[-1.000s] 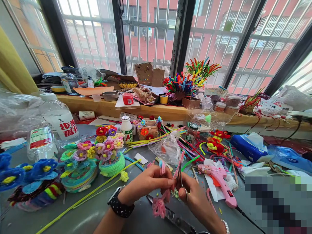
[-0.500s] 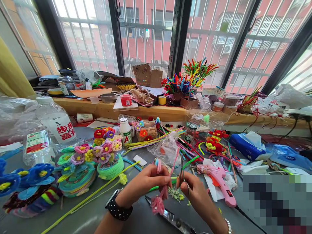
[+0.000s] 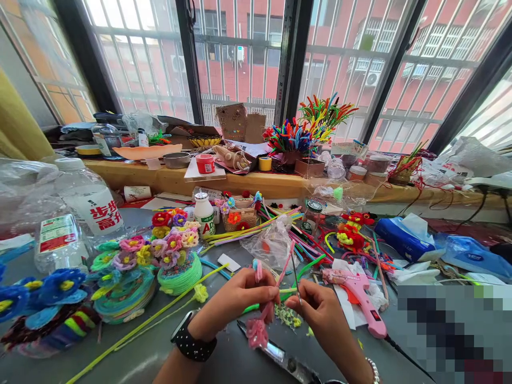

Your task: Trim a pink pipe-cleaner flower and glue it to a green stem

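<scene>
My left hand (image 3: 240, 298), with a black dotted watch on its wrist, is closed on a pink pipe-cleaner piece (image 3: 264, 314). Its fuzzy flower head (image 3: 256, 333) hangs below my fingers and pink ends stick up above them. My right hand (image 3: 318, 309) is closed on small scissors (image 3: 295, 272), whose blades point up beside a pink stem. The two hands almost touch, low in the middle of the grey table (image 3: 152, 346). Green fluff clippings (image 3: 290, 317) lie right under them.
A pink glue gun (image 3: 358, 296) lies right of my hands and a long knife blade (image 3: 280, 357) below them. Finished pipe-cleaner flowers (image 3: 160, 253), a green stem (image 3: 160, 314), water bottles (image 3: 86, 200), loose pipe cleaners (image 3: 296, 237) and a blue tissue pack (image 3: 404, 240) crowd the table.
Both hands have stayed in place. The scissors' blades have risen a little and stand closer to the pink stem. More green clippings lie under my hands than a second ago.
</scene>
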`<action>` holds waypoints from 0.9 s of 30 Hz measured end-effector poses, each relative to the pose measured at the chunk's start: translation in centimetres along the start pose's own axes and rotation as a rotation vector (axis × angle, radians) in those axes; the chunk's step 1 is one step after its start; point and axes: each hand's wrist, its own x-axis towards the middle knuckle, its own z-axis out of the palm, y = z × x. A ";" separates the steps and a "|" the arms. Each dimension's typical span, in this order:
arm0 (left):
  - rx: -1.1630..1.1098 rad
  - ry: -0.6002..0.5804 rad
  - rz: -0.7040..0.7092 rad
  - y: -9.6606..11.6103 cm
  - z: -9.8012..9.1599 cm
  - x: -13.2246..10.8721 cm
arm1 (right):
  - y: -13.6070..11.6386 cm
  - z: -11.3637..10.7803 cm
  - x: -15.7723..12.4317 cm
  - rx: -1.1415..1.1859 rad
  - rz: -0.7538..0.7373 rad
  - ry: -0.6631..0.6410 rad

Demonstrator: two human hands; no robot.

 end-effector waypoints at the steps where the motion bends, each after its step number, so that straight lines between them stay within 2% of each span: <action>1: -0.003 0.000 -0.002 0.0 0.0 0.0 | 0.0 0.0 0.0 0.005 -0.005 0.001; 7: 0.014 -0.060 0.023 0.1 0.3 -0.1 | 0.2 0.1 0.1 -0.001 -0.035 -0.018; 9: 0.022 -0.021 0.075 0.1 0.4 0.0 | 0.1 0.1 0.0 -0.049 -0.043 -0.014; 13: 0.071 0.131 0.158 0.2 0.4 0.3 | -0.2 0.5 -0.1 -0.098 -0.045 -0.029; 15: 0.095 0.160 0.168 0.3 0.4 0.3 | -0.3 0.6 -0.2 -0.091 -0.035 -0.050; 22: 0.041 0.104 0.110 0.2 0.7 0.2 | -0.3 0.7 -0.2 0.075 -0.070 -0.205; 27: 0.042 0.146 0.123 0.4 0.7 0.2 | -0.5 0.7 -0.2 0.001 0.010 -0.119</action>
